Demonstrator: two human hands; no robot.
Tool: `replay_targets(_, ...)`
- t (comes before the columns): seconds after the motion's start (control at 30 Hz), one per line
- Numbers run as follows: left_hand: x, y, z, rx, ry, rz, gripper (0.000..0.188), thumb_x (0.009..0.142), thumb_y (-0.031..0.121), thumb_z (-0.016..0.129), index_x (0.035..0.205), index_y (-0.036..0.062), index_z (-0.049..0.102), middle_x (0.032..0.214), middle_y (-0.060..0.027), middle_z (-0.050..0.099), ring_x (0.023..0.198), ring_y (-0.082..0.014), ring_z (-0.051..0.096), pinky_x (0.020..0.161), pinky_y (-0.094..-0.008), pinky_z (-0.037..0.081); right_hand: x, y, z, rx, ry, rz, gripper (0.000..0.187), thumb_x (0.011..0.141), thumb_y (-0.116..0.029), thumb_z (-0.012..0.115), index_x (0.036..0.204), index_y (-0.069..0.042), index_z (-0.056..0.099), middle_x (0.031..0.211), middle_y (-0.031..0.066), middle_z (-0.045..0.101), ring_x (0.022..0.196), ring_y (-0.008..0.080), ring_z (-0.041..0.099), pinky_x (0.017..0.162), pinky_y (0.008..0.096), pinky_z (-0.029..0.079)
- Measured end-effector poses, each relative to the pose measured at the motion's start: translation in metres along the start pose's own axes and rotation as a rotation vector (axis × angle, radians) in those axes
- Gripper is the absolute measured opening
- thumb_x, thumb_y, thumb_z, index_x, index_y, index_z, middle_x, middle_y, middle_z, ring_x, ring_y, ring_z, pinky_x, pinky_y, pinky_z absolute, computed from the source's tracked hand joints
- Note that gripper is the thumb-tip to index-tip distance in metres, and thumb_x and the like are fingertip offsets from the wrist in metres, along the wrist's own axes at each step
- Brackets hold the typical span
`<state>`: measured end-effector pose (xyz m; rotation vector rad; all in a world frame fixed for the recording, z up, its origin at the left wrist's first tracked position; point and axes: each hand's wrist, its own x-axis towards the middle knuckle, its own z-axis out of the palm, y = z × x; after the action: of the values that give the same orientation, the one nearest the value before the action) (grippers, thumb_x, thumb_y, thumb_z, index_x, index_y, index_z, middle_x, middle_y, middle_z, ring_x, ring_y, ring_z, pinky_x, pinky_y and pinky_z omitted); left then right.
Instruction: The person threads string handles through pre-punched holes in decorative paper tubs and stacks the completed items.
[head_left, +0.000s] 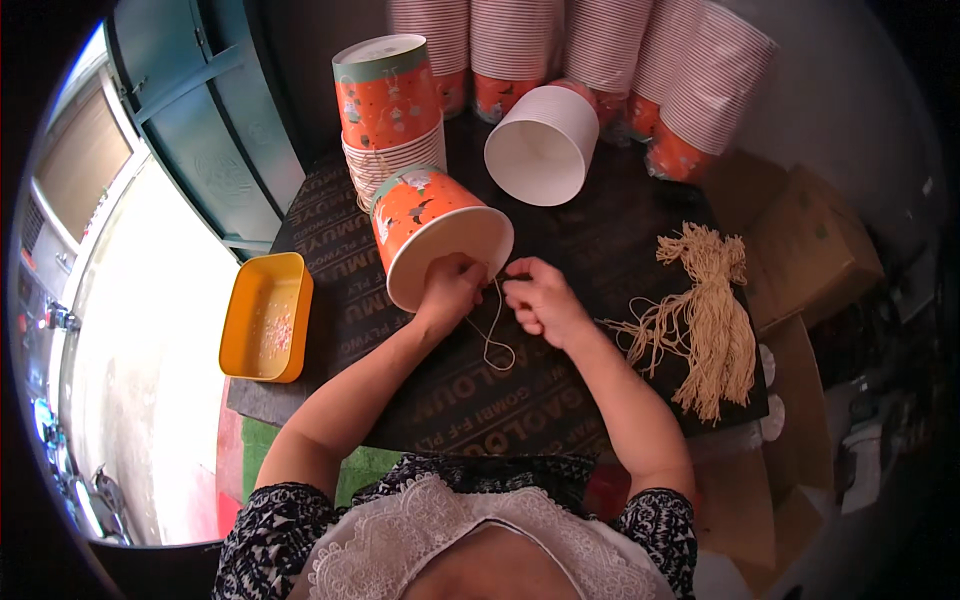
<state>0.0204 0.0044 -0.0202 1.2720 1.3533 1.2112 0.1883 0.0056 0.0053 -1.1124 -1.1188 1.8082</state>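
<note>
An orange paper bucket [415, 215] with a green band and a white inside lies tilted, its mouth toward me. My left hand [452, 292] reaches into the mouth, its fingers closed at the right part of the rim, on a thin beige cord [487, 345]. The cord hangs in a loop below the rim, between my hands. Just outside the rim, my right hand [543, 300] is closed, thumb and forefinger pinched at the cord, the other fingers curled. The left fingertips are partly hidden, and the exact grip on the cord is hard to see.
A bundle of beige cords [712, 330] lies at the right of the dark printed board [400, 400]. A yellow tub [300, 330] with small bits stands left. Behind are a bucket stack [385, 105], a white-mouthed bucket [540, 145] and tall wrapped stacks [710, 80]. Cardboard boxes [820, 245] stand right.
</note>
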Motion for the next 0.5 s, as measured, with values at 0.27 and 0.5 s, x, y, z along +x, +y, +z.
replay_targets(0.27,-0.002,0.008,-0.001,0.012,-0.063,-0.070,0.022,0.086,0.018,0.051,0.077,-0.0009,0.059,0.058,-0.0058,0.053,0.045,-0.0134,0.046,0.042,-0.0257,0.036,0.022,-0.003,-0.051,-0.509,0.507,-0.542,0.013,0.084,-0.013,0.057,0.087,-0.001,0.062,0.074,0.0060,0.062,0.059,0.0144,0.056,0.056,0.0295,0.046)
replay_targets(0.5,-0.003,0.007,0.001,-0.006,0.027,0.024,0.024,0.085,0.014,0.053,0.070,-0.0040,0.059,0.058,-0.0077,0.057,0.046,-0.0137,0.053,0.044,-0.0279,0.040,-0.009,0.011,0.020,-0.086,0.007,-0.081,0.053,0.082,-0.015,0.063,0.125,0.005,0.040,0.077,0.0092,0.059,0.045,0.0085,0.049,0.032,0.0210,0.033)
